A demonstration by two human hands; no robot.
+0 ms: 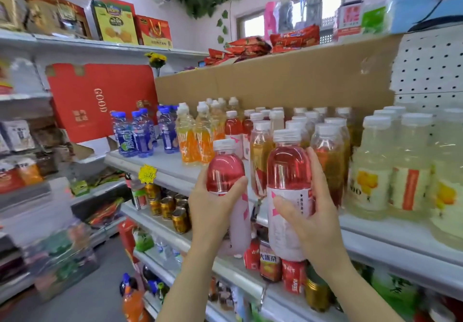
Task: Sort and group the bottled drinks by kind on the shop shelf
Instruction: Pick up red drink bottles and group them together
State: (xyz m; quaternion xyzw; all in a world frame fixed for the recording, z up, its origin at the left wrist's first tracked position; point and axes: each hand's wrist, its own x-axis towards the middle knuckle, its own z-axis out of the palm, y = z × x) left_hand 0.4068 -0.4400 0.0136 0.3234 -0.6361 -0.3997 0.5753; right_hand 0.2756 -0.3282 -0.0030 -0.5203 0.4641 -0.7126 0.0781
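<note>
Your left hand [215,203] and right hand [309,217] each clamp curled fingers around 1 pink clear-plastic white-capped bottle [226,171], [288,183], likely carrying both toward matching pink bottles [233,126] beyond your fingertips.

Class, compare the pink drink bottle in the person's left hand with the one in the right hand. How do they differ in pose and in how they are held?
The pink drink bottle in the left hand tilts leftward; the pink drink bottle in the right hand stands nearly upright. The left hand wraps its bottle's middle from the left; the right hand grips its bottle from the right. Both share white caps, red liquid and pale pink labels.
</note>
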